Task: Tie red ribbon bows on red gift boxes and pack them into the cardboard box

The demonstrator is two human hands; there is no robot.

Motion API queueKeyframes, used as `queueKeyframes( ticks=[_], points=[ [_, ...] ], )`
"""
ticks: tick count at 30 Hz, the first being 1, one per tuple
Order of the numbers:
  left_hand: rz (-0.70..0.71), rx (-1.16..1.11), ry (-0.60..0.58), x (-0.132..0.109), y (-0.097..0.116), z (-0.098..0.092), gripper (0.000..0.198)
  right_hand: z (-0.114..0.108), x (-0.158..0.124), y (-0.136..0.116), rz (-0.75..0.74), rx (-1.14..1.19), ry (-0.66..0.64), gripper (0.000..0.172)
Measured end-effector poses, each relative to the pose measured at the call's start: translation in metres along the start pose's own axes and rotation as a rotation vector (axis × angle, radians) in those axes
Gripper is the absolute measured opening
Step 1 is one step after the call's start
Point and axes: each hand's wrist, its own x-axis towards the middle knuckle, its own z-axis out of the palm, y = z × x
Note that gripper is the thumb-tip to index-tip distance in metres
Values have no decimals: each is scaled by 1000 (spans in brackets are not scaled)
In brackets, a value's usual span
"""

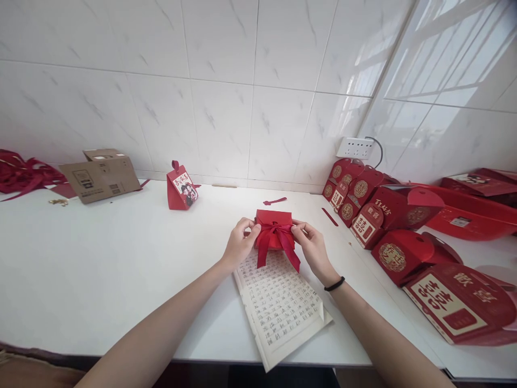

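Note:
A small red gift box (274, 217) stands at the far end of a handwritten notebook (283, 307), with a dark red ribbon (278, 237) tied round it in a bow. Two ribbon tails hang down its front over the page. At the bow's left side, my left hand (241, 242) is closed, thumb and fingers pinching the ribbon loop. My right hand (313, 248), with a black band at the wrist, pinches the loop on the opposite side. The undersides of the fingers are partly hidden.
Several red boxes with gold characters (365, 226) line the right side, beside a red plastic basin (460, 215). A red pouch-shaped box (181, 188) stands at the back. Further left are a cardboard box (105, 178) and a ribbon heap (28, 172). Ribbon scraps (275, 201) lie behind.

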Motion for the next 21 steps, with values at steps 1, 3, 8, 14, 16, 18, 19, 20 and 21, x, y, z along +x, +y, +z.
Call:
queueKeyframes(
  ticks=[1, 3, 8, 14, 16, 18, 19, 20, 21],
  points=[
    [0, 0, -1, 0, 0, 0, 26, 0, 0, 0, 0, -2, 1, 34],
    [8, 17, -5, -1, 1, 0, 26, 0, 0, 0, -5, -9, 5, 35],
    [76, 98, 2, -4, 1, -1, 25, 0, 0, 2, -41, -35, -3, 34],
    [113, 57, 34, -4, 1, -2, 25, 1, -2, 1, -56, -35, 1, 35],
    [119, 69, 32, -4, 1, -1, 25, 1, -2, 0, -53, -27, 4, 34],
    [123, 78, 30, -4, 0, -1, 25, 1, -2, 1, -48, -23, 3, 34],
    [123, 81, 28, -4, 0, -1, 25, 0, -1, 1, -45, -23, 3, 34],
    [120, 82, 25, -4, 0, -1, 25, 0, -1, 1, -43, -24, 0, 34],
    [116, 84, 22, -5, 0, -1, 25, 0, -1, 2, -41, -25, -2, 34]
  ],
)
